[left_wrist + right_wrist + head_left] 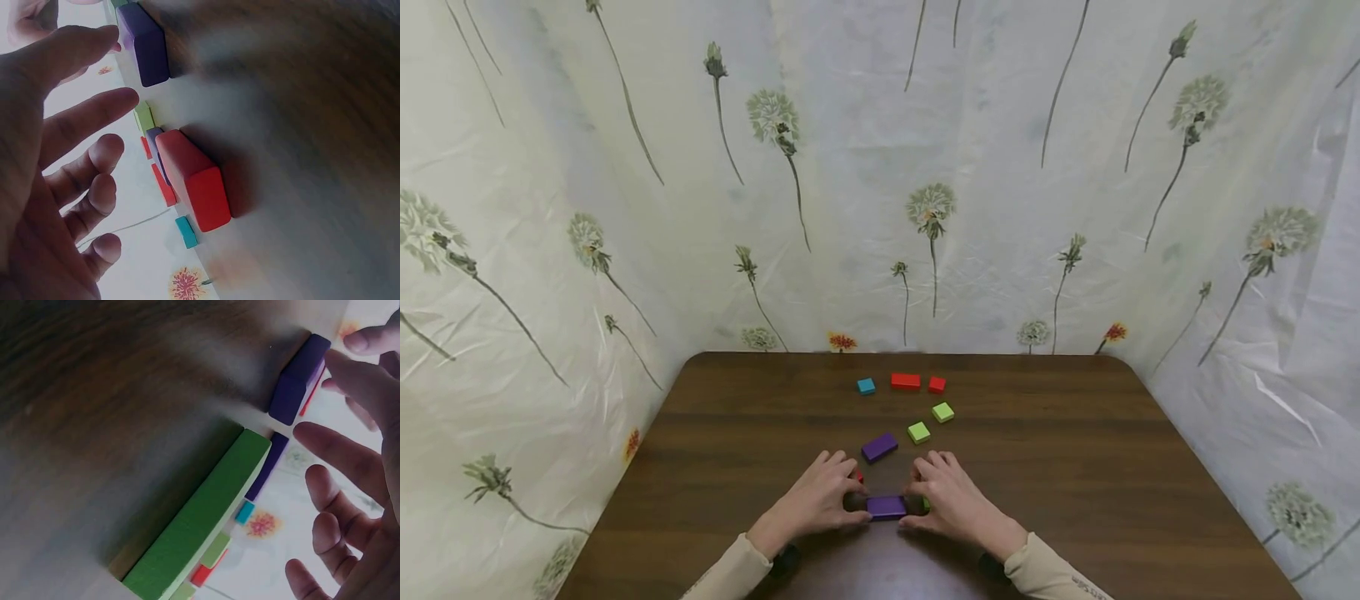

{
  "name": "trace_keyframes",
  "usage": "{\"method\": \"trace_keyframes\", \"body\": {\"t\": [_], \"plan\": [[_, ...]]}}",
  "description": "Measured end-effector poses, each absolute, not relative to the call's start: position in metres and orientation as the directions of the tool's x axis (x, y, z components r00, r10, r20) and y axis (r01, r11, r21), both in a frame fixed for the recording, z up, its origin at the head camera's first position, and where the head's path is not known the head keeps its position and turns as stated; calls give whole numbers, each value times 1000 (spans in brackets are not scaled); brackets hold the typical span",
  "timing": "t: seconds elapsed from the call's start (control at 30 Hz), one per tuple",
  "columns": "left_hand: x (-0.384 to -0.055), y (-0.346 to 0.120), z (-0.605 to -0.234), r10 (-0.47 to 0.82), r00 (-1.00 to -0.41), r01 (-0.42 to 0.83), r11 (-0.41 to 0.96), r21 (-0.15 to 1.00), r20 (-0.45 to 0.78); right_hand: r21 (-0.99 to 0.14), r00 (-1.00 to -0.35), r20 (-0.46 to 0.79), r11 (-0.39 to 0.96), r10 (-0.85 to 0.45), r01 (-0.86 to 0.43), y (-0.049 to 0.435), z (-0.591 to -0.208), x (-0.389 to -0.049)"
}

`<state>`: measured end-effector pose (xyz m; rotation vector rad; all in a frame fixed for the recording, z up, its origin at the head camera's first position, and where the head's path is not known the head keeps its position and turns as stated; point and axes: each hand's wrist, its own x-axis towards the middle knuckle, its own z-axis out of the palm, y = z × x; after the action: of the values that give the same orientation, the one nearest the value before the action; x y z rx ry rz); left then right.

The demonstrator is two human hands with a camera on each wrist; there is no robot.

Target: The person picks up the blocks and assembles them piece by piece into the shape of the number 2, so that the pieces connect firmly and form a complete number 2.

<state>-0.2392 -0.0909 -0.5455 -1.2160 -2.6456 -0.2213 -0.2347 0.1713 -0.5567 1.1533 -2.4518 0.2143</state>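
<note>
Purple block point(887, 507) lies on the table point(1075, 467) between the left hand point(825, 492) and the right hand point(951, 498), both with loosely spread fingers; whether they touch it, I cannot tell. Left of it is a red block point(190, 181), right of it a green block point(200, 512). Beyond it lie a second purple block point(879, 447), two lime tiles point(919, 432) and, farthest, one blue tile point(867, 386) and two red pieces point(906, 381).
</note>
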Motion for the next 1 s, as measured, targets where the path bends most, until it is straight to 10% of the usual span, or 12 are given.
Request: {"method": "trace_keyframes", "body": {"t": [1.0], "plan": [[-244,-91,-550,755,-617,780,624,46,222,45,-560,402,627,-724,-778,168,-561,-239]]}}
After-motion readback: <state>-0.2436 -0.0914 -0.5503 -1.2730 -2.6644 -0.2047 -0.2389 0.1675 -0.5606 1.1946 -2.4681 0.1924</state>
